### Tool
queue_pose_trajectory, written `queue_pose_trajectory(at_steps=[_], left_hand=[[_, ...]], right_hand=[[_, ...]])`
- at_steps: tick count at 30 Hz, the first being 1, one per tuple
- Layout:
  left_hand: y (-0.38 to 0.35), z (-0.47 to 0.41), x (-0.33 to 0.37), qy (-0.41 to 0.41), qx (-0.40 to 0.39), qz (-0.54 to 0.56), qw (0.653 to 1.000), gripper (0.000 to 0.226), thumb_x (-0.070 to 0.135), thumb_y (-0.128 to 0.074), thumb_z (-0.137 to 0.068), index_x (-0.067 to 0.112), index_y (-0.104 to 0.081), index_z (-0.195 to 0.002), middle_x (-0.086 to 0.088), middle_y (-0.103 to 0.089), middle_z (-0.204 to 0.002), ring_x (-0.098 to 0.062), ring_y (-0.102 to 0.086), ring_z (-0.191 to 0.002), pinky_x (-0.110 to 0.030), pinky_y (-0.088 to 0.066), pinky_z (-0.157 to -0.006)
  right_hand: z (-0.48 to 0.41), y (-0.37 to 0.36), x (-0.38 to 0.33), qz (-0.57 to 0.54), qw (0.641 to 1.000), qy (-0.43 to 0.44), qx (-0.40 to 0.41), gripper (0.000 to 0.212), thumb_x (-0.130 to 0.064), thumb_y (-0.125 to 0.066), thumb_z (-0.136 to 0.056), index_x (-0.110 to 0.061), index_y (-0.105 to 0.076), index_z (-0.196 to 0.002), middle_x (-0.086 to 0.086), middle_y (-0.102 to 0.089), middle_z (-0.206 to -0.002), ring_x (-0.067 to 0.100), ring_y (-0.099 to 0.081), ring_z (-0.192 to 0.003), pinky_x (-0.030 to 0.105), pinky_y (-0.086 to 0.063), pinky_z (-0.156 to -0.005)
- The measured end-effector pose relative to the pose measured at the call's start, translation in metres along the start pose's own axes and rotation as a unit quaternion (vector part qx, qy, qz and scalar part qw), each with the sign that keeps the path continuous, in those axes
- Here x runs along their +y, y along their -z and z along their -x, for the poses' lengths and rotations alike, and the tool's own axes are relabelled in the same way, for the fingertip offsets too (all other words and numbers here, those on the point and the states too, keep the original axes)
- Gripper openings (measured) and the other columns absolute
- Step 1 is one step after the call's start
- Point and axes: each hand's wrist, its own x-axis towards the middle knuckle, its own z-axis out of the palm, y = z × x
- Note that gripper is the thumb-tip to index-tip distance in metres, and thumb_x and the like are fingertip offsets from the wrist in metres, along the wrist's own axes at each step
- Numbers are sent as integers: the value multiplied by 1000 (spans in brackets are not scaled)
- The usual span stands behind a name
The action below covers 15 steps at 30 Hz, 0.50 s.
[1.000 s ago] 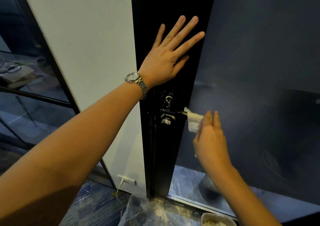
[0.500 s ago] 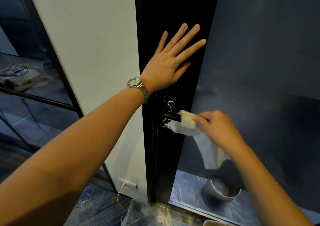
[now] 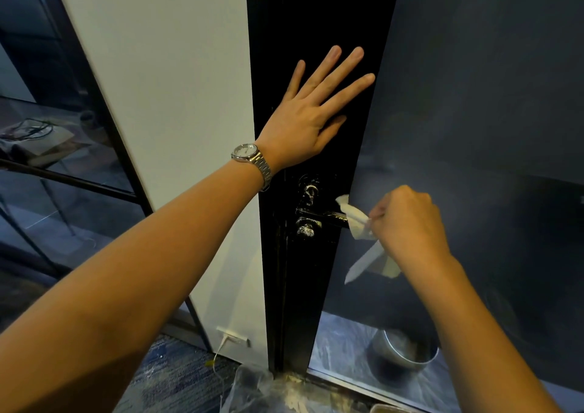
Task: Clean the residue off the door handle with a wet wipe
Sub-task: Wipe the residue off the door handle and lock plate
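Note:
A black lever door handle (image 3: 319,215) sticks out of the black door edge (image 3: 303,286), with whitish residue on the lock parts above and below it. My right hand (image 3: 407,226) grips a white wet wipe (image 3: 355,219) bunched against the outer end of the handle; a loose tail of the wipe hangs below my fist. My left hand (image 3: 313,115) presses flat on the door edge above the handle, fingers spread, a metal watch on the wrist.
A white wall panel (image 3: 164,96) stands left of the door, with a socket and cable (image 3: 232,338) near the floor. Dark glass (image 3: 474,96) fills the right. A metal bucket (image 3: 404,354) shows low behind the glass. Crumpled plastic (image 3: 252,390) lies at the door's foot.
My right hand went from fingers held loosely beside the wipe to a closed fist on it, and drew the wipe back right along the handle to its outer end. The left hand stays pressed.

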Motion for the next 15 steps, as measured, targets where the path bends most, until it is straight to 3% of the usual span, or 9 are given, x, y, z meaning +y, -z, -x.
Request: queue_pose_trajectory(at_steps=[2,4,7,9,11,15], left_hand=[[3,1,1,1,-4,18,1000,54,23,-44,-92,23,-25,-143,-10,-18,-154,-30,-8,-142,-48,3,-112],[7,2,1,-2,-8,39,999,55,21,-46,-91,23,-26,-143,-10,-18,-154,-30,-7,-142,-49,0,-112],[13,6,1,-13,-26,55,998,54,20,-46,-90,23,-29,-142,-9,-17,-154,-29,-7,-142,-49,-3,-113],[17,8,-2,-18,-39,69,997,51,21,-46,-91,23,-33,-140,-9,-18,-154,-29,-8,-143,-48,-6,-113],[22,11,-3,-22,-41,93,995,45,23,-46,-92,21,-40,-137,-10,-22,-152,-28,-13,-142,-47,-12,-114],[33,23,0,-13,-12,150,989,40,32,-44,-91,13,-53,-126,-13,-49,-134,-25,-43,-126,-34,-35,-105]], right_hand=[[-7,0,-5,15,999,22,-19,16,-7,-60,-78,-15,-71,-87,10,-67,-84,30,-58,-77,28,-37,-54],[-11,0,-9,-33,998,44,-36,8,-17,-66,-78,-23,-72,-80,3,-68,-81,25,-62,-82,29,-44,-59],[-17,-2,-11,-144,985,66,-66,4,-21,-73,-75,-23,-72,-71,-2,-69,-74,16,-64,-77,31,-53,-68],[-20,2,-13,-227,968,51,-91,12,-19,-74,-73,-24,-69,-64,-7,-65,-66,8,-59,-67,23,-47,-59],[-21,9,-14,-328,939,23,-105,15,-16,-74,-73,-24,-67,-63,-7,-63,-61,7,-55,-59,20,-42,-54],[-22,30,-16,-529,841,4,-108,9,-11,-68,-79,-18,-67,-73,-2,-68,-64,11,-64,-56,21,-52,-50]])
